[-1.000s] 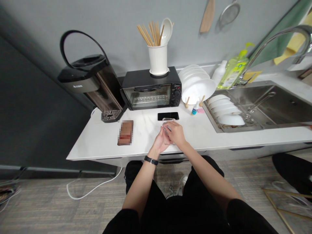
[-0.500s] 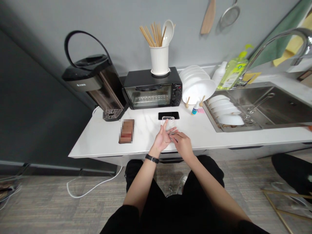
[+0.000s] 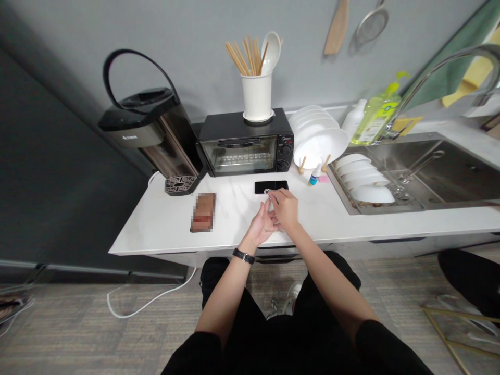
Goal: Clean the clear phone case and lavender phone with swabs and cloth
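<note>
My left hand (image 3: 261, 227), with a black watch on its wrist, cups a clear phone case (image 3: 269, 193) from below, just above the white counter (image 3: 164, 224). My right hand (image 3: 285, 208) lies across the top of the case with its fingers pressed together near the case's far end. Whatever is under those fingers is hidden. Most of the case is covered by both hands. A black phone (image 3: 271, 186) lies flat on the counter just beyond my fingertips.
Behind the phone stands a black toaster oven (image 3: 245, 146) with a white utensil holder (image 3: 257, 96) on top. A water boiler (image 3: 150, 133) is at the left, a blurred brown block (image 3: 203, 212) nearby. Right: white plates (image 3: 318, 138), small bottle (image 3: 313, 176), sink (image 3: 422, 172) with bowls.
My right hand drew back toward me along the case, then slid forward again to its far end by the phone. My left hand stayed under the case, its fingers now curled closer.
</note>
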Demonstrator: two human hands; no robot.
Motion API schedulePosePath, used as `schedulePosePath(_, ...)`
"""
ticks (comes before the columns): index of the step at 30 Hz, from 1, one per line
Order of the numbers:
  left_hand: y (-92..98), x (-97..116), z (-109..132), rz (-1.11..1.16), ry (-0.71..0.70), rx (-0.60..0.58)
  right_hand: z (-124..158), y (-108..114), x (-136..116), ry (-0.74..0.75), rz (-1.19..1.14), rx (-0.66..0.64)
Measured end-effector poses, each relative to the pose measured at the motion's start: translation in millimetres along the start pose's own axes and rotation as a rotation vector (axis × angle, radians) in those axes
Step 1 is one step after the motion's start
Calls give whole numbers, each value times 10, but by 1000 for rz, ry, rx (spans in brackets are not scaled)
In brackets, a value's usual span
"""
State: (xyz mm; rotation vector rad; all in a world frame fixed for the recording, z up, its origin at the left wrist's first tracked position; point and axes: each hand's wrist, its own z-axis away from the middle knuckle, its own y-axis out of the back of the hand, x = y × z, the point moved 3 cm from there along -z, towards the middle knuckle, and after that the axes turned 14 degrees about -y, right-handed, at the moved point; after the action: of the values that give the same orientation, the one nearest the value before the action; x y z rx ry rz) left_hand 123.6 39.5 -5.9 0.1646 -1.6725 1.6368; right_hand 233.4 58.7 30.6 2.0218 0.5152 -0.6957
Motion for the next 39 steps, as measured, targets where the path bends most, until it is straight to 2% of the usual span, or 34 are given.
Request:
schedulePosePath(7, 10, -28, -4, 51, 3, 57, 56, 6, -108, 65, -73, -86)
schedulePosePath(11, 6, -9, -2, 141, -44, 75, 304, 28, -98, 70, -92, -149)
schedulePosePath(18, 31, 31, 30, 92, -69, 28, 795, 119, -69, 78, -158, -198)
schedulePosePath(23, -16, 40, 43, 66, -73, 13, 920, 289, 88, 56, -97, -167)
schedulePosePath(30, -25, 39, 32, 10, -68, -14, 749, 265, 137, 36, 77, -90)
schedulePosePath(39, -19, 22, 19, 0, -30, -17, 182, 122, 120, 3, 153, -17)
